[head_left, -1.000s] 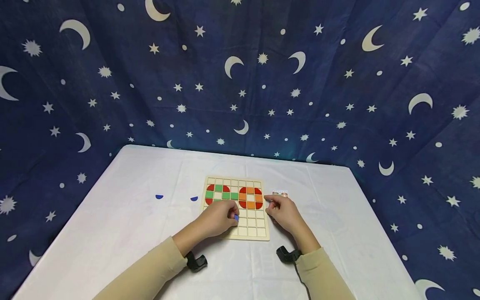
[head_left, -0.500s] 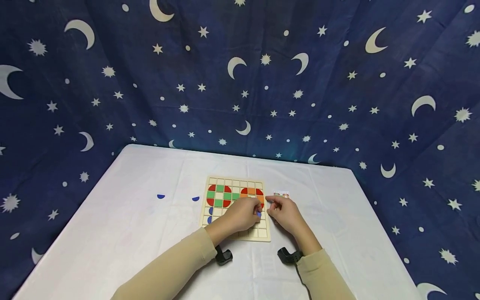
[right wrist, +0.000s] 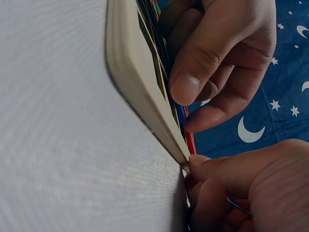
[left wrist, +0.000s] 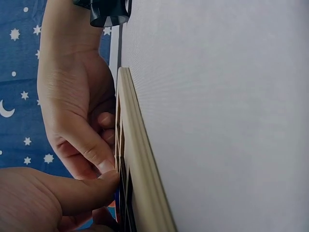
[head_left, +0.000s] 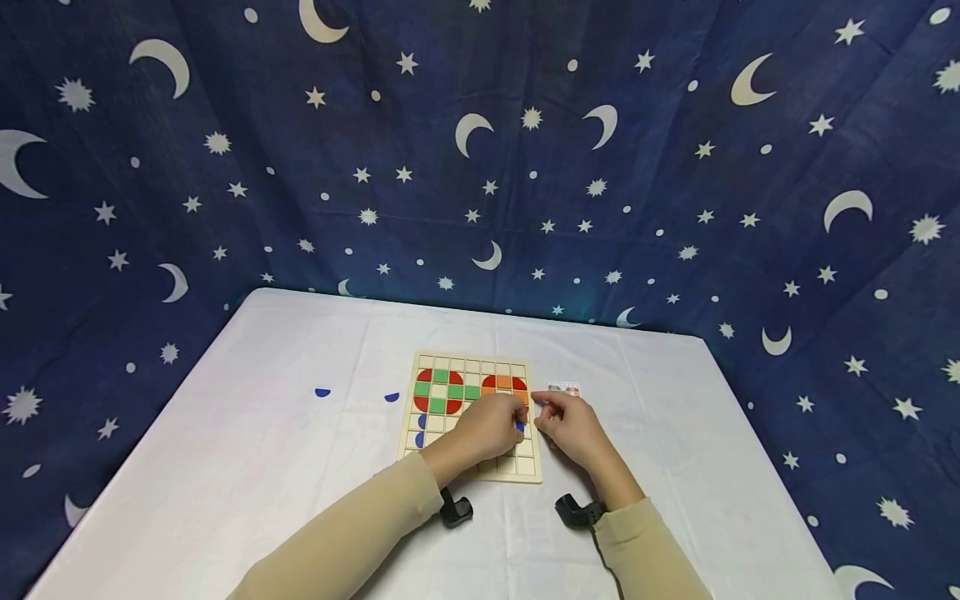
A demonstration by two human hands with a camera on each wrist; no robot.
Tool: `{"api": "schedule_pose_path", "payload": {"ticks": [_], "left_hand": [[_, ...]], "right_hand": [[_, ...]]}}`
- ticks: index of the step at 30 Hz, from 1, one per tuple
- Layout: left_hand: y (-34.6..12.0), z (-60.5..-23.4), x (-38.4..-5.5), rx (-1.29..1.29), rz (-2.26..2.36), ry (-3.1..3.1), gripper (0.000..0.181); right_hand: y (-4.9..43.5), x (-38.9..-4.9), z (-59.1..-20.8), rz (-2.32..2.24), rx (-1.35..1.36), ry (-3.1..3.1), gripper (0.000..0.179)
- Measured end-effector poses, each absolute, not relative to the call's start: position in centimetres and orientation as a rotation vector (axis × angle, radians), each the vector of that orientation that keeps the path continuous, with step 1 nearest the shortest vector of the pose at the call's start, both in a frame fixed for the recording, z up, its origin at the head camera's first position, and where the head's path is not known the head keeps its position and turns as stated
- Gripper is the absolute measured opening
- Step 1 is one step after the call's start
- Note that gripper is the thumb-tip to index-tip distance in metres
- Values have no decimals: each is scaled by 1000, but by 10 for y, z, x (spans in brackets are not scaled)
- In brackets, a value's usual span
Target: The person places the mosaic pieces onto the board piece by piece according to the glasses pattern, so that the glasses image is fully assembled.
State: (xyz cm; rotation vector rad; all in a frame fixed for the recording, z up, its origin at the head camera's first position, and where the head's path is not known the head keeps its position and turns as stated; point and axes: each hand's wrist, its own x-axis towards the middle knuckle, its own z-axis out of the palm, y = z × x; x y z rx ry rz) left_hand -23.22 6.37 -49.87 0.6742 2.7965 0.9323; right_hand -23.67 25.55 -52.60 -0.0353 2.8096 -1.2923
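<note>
In the head view, my left hand reaches across a pale wooden grid board. Its thumb and forefinger pinch a blue half-circle piece at the right-hand columns; in the right wrist view that blue piece lies low against the board between the fingertips. My right hand grips the board's right edge, its thumb tip on the rim and its lower fingers curled. Green squares, red corner pieces and orange squares fill several cells. Two blue half-circles sit in the left column.
Two loose blue half-circles lie left of the board on the white-covered table. A small printed card is partly behind my right hand. A dark blue curtain with moons and stars stands behind the table.
My left hand has moved right across the board with the blue half-circle, uncovering the two in the left column, then has almost stopped. The right hand stays at the board's edge.
</note>
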Motion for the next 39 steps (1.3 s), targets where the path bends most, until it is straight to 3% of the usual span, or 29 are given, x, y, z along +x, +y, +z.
{"api": "schedule_pose_path", "payload": {"ticks": [21, 32, 39], "left_hand": [[44, -499, -232, 637, 967, 2743, 25], [55, -497, -232, 660, 935, 2783, 10], [64, -497, -232, 633, 888, 2820, 14]], "right_hand": [[258, -235, -525, -1295, -40, 2811, 41], [257, -236, -525, -1301, -40, 2791, 41], [257, -237, -526, -1307, -47, 2792, 40]]}}
